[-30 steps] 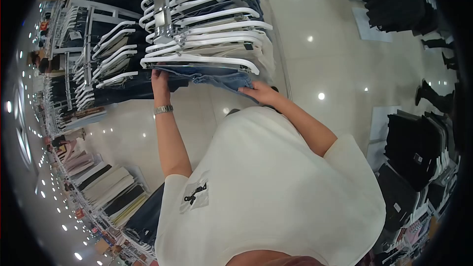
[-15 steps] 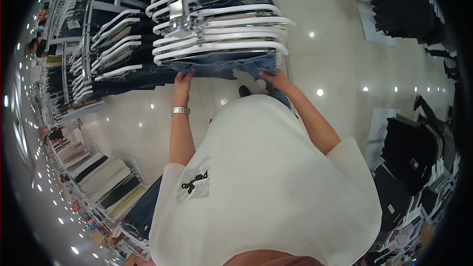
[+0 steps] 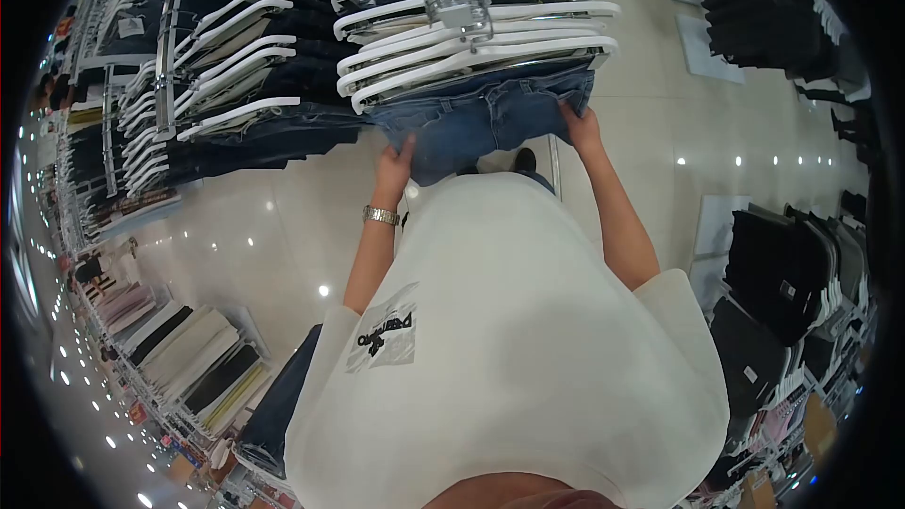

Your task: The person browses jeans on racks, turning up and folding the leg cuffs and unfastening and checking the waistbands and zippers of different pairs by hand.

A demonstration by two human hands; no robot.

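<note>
You are holding a blue denim garment (image 3: 462, 123) at 12 o'clock, where it is hanging below the nearest white hanger (image 3: 405, 83) on a crowded rail (image 3: 459, 5). Your left hand (image 3: 396, 160), at 11 o'clock, is clamping the garment's side, thumb in front; your right hand (image 3: 581, 127), at 2 o'clock, is clamping the opposite upper corner (your fingers are mostly hiding behind the cloth, so how deep each hold is going, you cannot tell from here). The cloth is spreading between your hands and tilting, its left side lying lower. If you are pulling harder with one hand than the other, the waistband could be slipping off the hanger, or the hanger could be swinging askew and snagging those packed just behind it. At 10 o'clock, dark garments (image 3: 292, 137) on the next rack are hanging near your left hand, so a wide leftward sweep could be catching them too.
</note>
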